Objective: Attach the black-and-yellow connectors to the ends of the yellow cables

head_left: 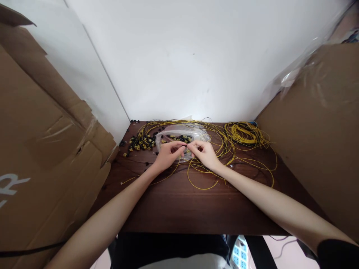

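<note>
Hands (206,154) pinching dark piece (185,145), looped wires (250,139), crinkled plastic bag (201,133)

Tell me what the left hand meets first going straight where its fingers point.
Likely the right hand, its fingertips just opposite, with a small dark piece seemingly held between; depth unclear.

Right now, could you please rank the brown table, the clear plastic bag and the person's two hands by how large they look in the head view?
1. Brown table
2. Clear plastic bag, partly hidden by the hands
3. Left hand and right hand: too alike to rank
</note>
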### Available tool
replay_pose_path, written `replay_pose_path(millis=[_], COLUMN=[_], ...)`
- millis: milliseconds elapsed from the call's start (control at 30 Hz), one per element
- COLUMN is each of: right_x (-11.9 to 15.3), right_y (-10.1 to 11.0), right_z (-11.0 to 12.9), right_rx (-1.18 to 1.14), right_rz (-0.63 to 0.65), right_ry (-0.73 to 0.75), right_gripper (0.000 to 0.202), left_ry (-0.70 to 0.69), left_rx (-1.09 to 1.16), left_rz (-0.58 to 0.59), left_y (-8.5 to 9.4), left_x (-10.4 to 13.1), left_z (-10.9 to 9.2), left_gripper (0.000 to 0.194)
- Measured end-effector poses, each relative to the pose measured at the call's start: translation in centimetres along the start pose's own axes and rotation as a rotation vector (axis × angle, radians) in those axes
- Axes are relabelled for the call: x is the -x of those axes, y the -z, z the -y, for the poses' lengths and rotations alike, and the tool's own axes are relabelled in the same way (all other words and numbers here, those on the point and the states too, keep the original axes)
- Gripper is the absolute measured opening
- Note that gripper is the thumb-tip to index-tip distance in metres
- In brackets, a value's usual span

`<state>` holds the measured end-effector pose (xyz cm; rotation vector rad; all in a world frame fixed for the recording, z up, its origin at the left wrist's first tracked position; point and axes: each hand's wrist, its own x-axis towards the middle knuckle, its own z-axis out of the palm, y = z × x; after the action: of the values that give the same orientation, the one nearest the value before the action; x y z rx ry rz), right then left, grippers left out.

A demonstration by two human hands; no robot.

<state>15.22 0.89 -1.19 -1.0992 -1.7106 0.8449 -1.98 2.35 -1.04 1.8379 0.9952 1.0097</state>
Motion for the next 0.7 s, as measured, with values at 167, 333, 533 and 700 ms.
replay_pose_path(millis=[167, 333, 533, 700], right_x=[0.0, 0.0, -0.07, -0.38], right_y=[0.04, 0.1, 0.12, 0.1], right_z=[0.21, 0.11, -0.19, -0.65], right_rx=[0.085, 0.087, 0.038, -0.108], right_rz=[0.066, 0.083, 0.099, 0.068], right_ry=[0.012, 0.022, 0.026, -0.006], right_gripper=[0.038, 0.036, 0.036, 0.038], left_ry=[0.014, 0.017, 0.018, 0.033], left_rx=[-0.002, 0.016, 0.004, 0.006], left_rz=[-0.001, 0.012, 0.019, 0.017], left_y=[-0.02, 0.03, 0.16, 0.22], left_x=[-0.02, 0.05, 0.04, -0.05], left_z=[-0.15, -0.17, -0.04, -0.11], left_gripper=[0.029, 0.028, 0.029, 0.029])
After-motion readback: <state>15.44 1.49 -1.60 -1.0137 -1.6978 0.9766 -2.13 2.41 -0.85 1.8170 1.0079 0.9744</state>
